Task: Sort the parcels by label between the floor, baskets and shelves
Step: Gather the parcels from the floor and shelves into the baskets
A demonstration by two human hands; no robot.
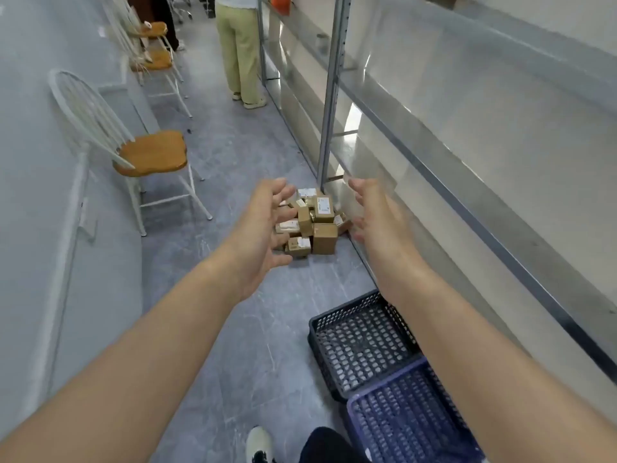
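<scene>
A heap of several small brown cardboard parcels (315, 225) with white labels lies on the grey floor at the foot of a metal shelf post (332, 95). Both my arms reach forward toward it. My left hand (263, 232) hovers to the left of the heap, fingers spread and relaxed, holding nothing. To the right of the heap is my right hand (377, 218), also with loose fingers and nothing in it. Two perforated baskets stand on the floor near me: a black one (360, 342) and a blue one (407, 419).
Metal shelves (467, 135) run along the right side. White chairs with wooden seats (150, 155) line the left wall. Another person in light trousers (240, 51) stands farther down the aisle. My shoe (258, 442) shows at the bottom edge.
</scene>
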